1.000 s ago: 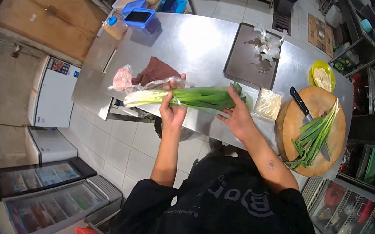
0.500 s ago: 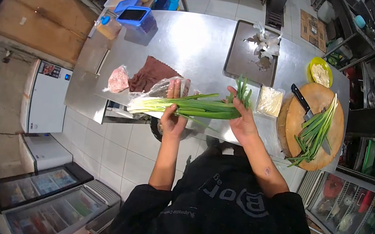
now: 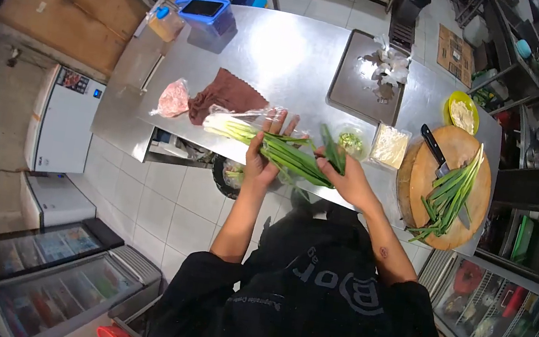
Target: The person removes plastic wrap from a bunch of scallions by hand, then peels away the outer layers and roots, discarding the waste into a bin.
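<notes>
A bunch of green onions (image 3: 288,155) lies across both of my hands above the front edge of the steel table, white ends to the left. My left hand (image 3: 263,161) grips it near the middle, with clear plastic around and behind those fingers. At the leafy end, my right hand (image 3: 344,179) is closed round the green tops, which fold upward there. More green onions (image 3: 450,194) rest on the round wooden chopping board (image 3: 411,188) at the right, over the blade of a black-handled knife (image 3: 433,146). A small bowl of chopped green bits (image 3: 350,140) stands just beyond my right hand.
Beside the board sits a wrapped pale block (image 3: 389,146). Behind are a metal tray (image 3: 356,91), a yellow bowl (image 3: 463,112) and a blue container (image 3: 209,17). A brown cloth (image 3: 228,94) and a bag of pink meat (image 3: 173,98) lie left. A black bin (image 3: 223,179) stands below the edge.
The bunch has tilted, its leafy end now lower and nearer to me. My right hand has moved slightly down and left, folding the tops. The small bowl has come into view.
</notes>
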Tool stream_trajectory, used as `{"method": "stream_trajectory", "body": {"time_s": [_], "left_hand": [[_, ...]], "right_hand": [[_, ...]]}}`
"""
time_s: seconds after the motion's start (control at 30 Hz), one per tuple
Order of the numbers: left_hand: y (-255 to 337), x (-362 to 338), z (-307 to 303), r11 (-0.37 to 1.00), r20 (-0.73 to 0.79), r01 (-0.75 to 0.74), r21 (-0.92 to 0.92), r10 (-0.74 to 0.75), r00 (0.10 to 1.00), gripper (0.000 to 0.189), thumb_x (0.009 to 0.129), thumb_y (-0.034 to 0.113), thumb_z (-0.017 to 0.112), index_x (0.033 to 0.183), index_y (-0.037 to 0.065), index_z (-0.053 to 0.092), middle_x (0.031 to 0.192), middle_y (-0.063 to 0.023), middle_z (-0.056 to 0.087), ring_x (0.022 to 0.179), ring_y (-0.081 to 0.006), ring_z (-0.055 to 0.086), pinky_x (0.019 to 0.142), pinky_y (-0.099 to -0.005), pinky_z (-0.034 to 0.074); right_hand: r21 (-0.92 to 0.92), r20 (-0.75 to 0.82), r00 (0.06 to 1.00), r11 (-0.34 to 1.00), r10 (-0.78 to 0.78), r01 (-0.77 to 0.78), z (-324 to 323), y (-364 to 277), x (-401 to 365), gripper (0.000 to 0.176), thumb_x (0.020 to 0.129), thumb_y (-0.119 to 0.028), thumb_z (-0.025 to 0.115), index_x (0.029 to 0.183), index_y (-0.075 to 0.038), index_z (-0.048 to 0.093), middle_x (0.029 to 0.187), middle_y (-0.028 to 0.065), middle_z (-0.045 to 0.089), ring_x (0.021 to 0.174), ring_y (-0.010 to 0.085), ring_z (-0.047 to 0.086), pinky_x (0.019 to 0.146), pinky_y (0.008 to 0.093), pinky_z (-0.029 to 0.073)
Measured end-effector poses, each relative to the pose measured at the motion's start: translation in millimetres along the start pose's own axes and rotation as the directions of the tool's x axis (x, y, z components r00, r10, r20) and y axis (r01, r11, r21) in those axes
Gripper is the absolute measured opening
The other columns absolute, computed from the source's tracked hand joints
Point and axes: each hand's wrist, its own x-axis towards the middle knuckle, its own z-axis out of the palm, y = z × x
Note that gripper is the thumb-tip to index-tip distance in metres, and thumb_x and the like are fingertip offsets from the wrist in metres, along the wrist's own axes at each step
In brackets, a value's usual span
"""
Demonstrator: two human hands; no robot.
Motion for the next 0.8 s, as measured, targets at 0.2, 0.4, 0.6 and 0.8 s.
{"method": "stream_trajectory", "body": {"time_s": [0.2, 0.4, 0.6, 0.8], "left_hand": [[-20.5, 12.6, -29.9, 0.982, -0.150, 0.136, -0.134, -0.156, 0.976, 0.056, 0.098, 0.034, 0.062, 0.145, 0.009, 0.045, 0.153, -0.0129, 0.044, 0.146, -0.0371, 0.036, 0.117, -0.0685, 0.028], [-27.3, 19.1, -49.2, 0.958, -0.277, 0.281, -0.058, -0.286, 0.917, 0.047, 0.099, 0.036, 0.062, 0.133, 0.006, 0.053, 0.139, -0.0169, 0.057, 0.127, -0.0367, 0.055, 0.110, -0.0590, 0.042], [-35.1, 4.1, -37.7, 0.937, -0.299, 0.344, -0.055, -0.344, 0.890, 0.048, 0.100, 0.042, 0.061, 0.130, 0.004, 0.055, 0.134, -0.0156, 0.061, 0.120, -0.0342, 0.060, 0.106, -0.0511, 0.048], [-56.9, -34.2, -41.0, 0.952, -0.402, 0.306, 0.027, -0.270, 0.875, 0.046, 0.101, 0.041, 0.060, 0.131, 0.006, 0.057, 0.121, -0.0105, 0.065, 0.112, -0.0256, 0.063, 0.098, -0.0409, 0.051]], "right_hand": [[-0.112, 0.240, 0.970, 0.994, 0.034, -0.007, 28.9, 1.1, -5.4, 0.064, 0.090, -0.037, 0.073, 0.142, -0.007, 0.049, 0.125, 0.0218, 0.064, 0.118, 0.0343, 0.063, 0.101, 0.0451, 0.047], [0.174, 0.201, 0.976, 0.984, -0.078, 0.043, 54.0, 56.8, 9.4, 0.074, 0.092, -0.017, 0.071, 0.154, -0.004, 0.033, 0.143, 0.0120, 0.053, 0.130, 0.0203, 0.051, 0.108, 0.0354, 0.041], [0.483, 0.212, 0.967, 0.846, 0.137, -0.226, 66.4, 64.1, 21.8, 0.064, 0.090, -0.015, 0.068, 0.148, -0.003, 0.042, 0.129, 0.0091, 0.060, 0.119, 0.0206, 0.056, 0.102, 0.0347, 0.045], [0.327, 0.137, 0.991, 0.943, 0.014, -0.059, 70.0, 78.3, 29.2, 0.052, 0.093, -0.015, 0.065, 0.140, -0.003, 0.047, 0.124, 0.0109, 0.060, 0.115, 0.0203, 0.057, 0.099, 0.0348, 0.046]]}}
